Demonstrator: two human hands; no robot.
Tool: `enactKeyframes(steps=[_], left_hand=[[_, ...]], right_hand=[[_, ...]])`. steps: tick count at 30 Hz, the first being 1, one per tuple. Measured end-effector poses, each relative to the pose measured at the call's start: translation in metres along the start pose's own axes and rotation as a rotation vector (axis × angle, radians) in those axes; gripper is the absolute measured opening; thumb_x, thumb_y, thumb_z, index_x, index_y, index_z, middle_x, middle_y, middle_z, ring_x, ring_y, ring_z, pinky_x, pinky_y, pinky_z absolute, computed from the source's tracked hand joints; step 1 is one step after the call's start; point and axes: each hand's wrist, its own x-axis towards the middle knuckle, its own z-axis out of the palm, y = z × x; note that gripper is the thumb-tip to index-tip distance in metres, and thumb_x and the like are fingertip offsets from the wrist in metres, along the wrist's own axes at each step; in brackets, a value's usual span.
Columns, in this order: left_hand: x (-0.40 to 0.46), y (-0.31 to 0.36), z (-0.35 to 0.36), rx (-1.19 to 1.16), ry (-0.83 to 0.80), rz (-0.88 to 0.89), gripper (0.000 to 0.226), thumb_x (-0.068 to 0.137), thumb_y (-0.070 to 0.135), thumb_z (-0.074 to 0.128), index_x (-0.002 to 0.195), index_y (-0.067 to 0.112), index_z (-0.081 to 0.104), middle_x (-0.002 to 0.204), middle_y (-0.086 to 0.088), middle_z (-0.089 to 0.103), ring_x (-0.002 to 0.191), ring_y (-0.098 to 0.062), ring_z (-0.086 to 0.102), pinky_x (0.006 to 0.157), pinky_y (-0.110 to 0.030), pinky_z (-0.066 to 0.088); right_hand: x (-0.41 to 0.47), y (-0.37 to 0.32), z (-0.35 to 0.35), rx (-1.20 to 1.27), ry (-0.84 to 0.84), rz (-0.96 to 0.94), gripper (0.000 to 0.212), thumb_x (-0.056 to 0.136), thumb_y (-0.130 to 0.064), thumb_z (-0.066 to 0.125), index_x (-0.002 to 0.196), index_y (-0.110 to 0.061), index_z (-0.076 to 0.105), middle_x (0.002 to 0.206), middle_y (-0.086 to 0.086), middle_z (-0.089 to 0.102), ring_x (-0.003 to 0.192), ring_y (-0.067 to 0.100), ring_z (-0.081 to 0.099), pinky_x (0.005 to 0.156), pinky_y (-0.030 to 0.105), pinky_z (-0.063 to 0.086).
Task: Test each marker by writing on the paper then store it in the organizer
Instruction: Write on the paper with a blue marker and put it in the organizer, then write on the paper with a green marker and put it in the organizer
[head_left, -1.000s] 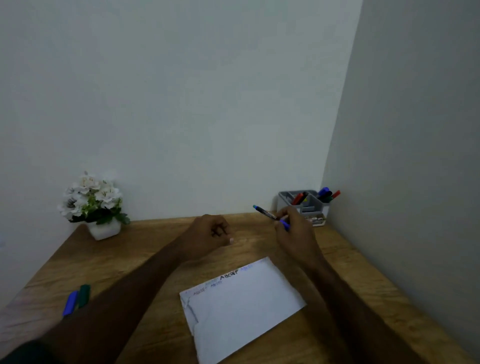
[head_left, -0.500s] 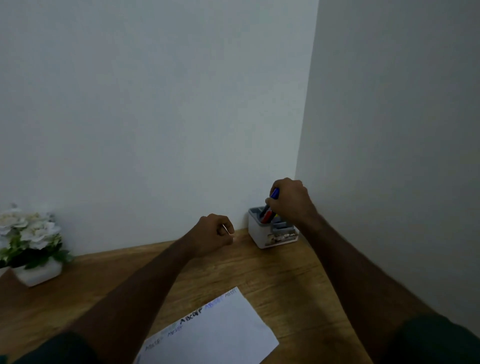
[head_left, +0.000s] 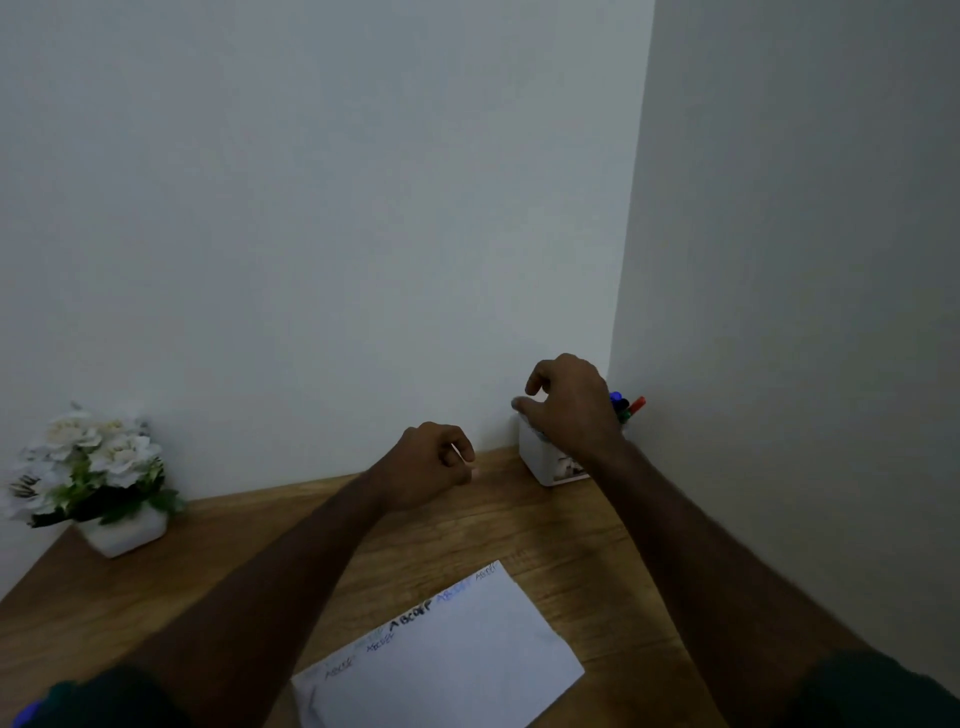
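Observation:
The white organizer (head_left: 537, 457) stands in the far right corner of the wooden desk (head_left: 519, 525). Several markers (head_left: 626, 406) with blue, black, green and red caps stick out of its back right side. My right hand (head_left: 571, 408) hovers over the organizer with the fingers spread and nothing in them. My left hand (head_left: 434, 460) rests as a loose fist on the desk, left of the organizer. The white paper (head_left: 447, 660) lies near me, with "ABCDEF" written along its top edge in black and blue.
A white pot of white flowers (head_left: 98, 478) stands at the far left by the wall. A blue marker cap (head_left: 23, 713) shows at the bottom left edge. Walls close the desk at the back and on the right.
My right hand carried the blue marker from above the desk to the organizer and let it go there; the hand is now open. The view swung right, then left. My left fist stayed put.

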Motion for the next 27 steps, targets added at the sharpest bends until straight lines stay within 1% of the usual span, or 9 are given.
enactKeyframes(steps=[3, 7, 10, 13, 15, 17, 21, 24, 27], left_hand=[[-0.022, -0.001, -0.013, -0.016, 0.048, -0.004, 0.011, 0.083, 0.022, 0.073, 0.093, 0.018, 0.070, 0.079, 0.004, 0.070, 0.071, -0.006, 0.066, 0.064, -0.014, 0.047], [-0.067, -0.020, -0.034, 0.012, 0.084, -0.060, 0.008, 0.083, 0.024, 0.074, 0.085, 0.018, 0.070, 0.070, 0.004, 0.071, 0.063, -0.003, 0.065, 0.059, -0.011, 0.044], [-0.108, -0.038, -0.055, 0.044, 0.123, -0.104, 0.008, 0.081, 0.026, 0.076, 0.082, 0.020, 0.071, 0.068, 0.005, 0.069, 0.063, -0.003, 0.063, 0.059, -0.015, 0.046], [-0.151, -0.055, -0.077, 0.090, 0.174, -0.147, 0.008, 0.080, 0.027, 0.077, 0.079, 0.021, 0.072, 0.068, 0.006, 0.068, 0.063, -0.003, 0.060, 0.060, -0.022, 0.047], [-0.180, -0.067, -0.091, 0.091, 0.205, -0.180, 0.008, 0.079, 0.028, 0.077, 0.077, 0.023, 0.071, 0.069, 0.005, 0.068, 0.064, -0.007, 0.063, 0.062, -0.032, 0.052], [-0.208, -0.077, -0.104, 0.084, 0.247, -0.218, 0.010, 0.079, 0.027, 0.078, 0.074, 0.023, 0.070, 0.067, 0.003, 0.067, 0.064, -0.015, 0.065, 0.063, -0.038, 0.054], [-0.260, -0.095, -0.127, 0.081, 0.331, -0.291, 0.019, 0.082, 0.022, 0.076, 0.067, 0.011, 0.068, 0.061, -0.012, 0.064, 0.059, -0.028, 0.063, 0.056, -0.030, 0.045], [-0.294, -0.111, -0.141, 0.097, 0.366, -0.366, 0.017, 0.082, 0.024, 0.075, 0.068, 0.015, 0.071, 0.062, -0.004, 0.068, 0.062, -0.023, 0.066, 0.062, -0.034, 0.051], [-0.318, -0.122, -0.149, 0.083, 0.366, -0.413, 0.010, 0.082, 0.023, 0.074, 0.073, 0.020, 0.072, 0.064, -0.001, 0.070, 0.062, -0.020, 0.066, 0.064, -0.039, 0.053]], right_hand=[[-0.032, -0.029, 0.009, 0.086, -0.033, -0.076, 0.016, 0.085, -0.035, 0.076, 0.086, -0.019, 0.071, 0.090, -0.005, 0.057, 0.083, 0.009, 0.055, 0.072, 0.024, 0.042], [-0.075, -0.069, 0.038, 0.134, -0.155, -0.189, 0.013, 0.084, -0.033, 0.075, 0.082, -0.022, 0.069, 0.083, -0.010, 0.052, 0.078, 0.006, 0.052, 0.067, 0.022, 0.038], [-0.099, -0.101, 0.063, 0.166, -0.222, -0.260, 0.018, 0.082, -0.039, 0.074, 0.078, -0.023, 0.068, 0.080, -0.011, 0.056, 0.075, 0.006, 0.051, 0.066, 0.022, 0.040], [-0.119, -0.133, 0.082, 0.200, -0.282, -0.315, 0.016, 0.081, -0.034, 0.075, 0.077, -0.020, 0.070, 0.082, -0.007, 0.064, 0.076, 0.005, 0.051, 0.069, 0.024, 0.039], [-0.131, -0.155, 0.093, 0.223, -0.336, -0.362, 0.015, 0.081, -0.032, 0.076, 0.077, -0.019, 0.070, 0.081, -0.006, 0.067, 0.074, 0.005, 0.052, 0.068, 0.024, 0.037], [-0.143, -0.176, 0.104, 0.229, -0.376, -0.408, 0.015, 0.080, -0.033, 0.075, 0.076, -0.019, 0.070, 0.078, -0.005, 0.068, 0.074, 0.009, 0.058, 0.069, 0.025, 0.039], [-0.167, -0.220, 0.121, 0.307, -0.466, -0.414, 0.014, 0.083, -0.034, 0.072, 0.076, -0.026, 0.062, 0.080, -0.008, 0.063, 0.080, 0.009, 0.058, 0.071, 0.025, 0.044], [-0.185, -0.254, 0.128, 0.351, -0.561, -0.414, 0.011, 0.085, -0.032, 0.070, 0.080, -0.026, 0.062, 0.090, -0.004, 0.068, 0.086, 0.013, 0.062, 0.071, 0.027, 0.049], [-0.200, -0.283, 0.134, 0.326, -0.659, -0.410, 0.008, 0.084, -0.026, 0.066, 0.086, -0.019, 0.062, 0.090, -0.001, 0.065, 0.083, 0.017, 0.062, 0.068, 0.036, 0.055]])
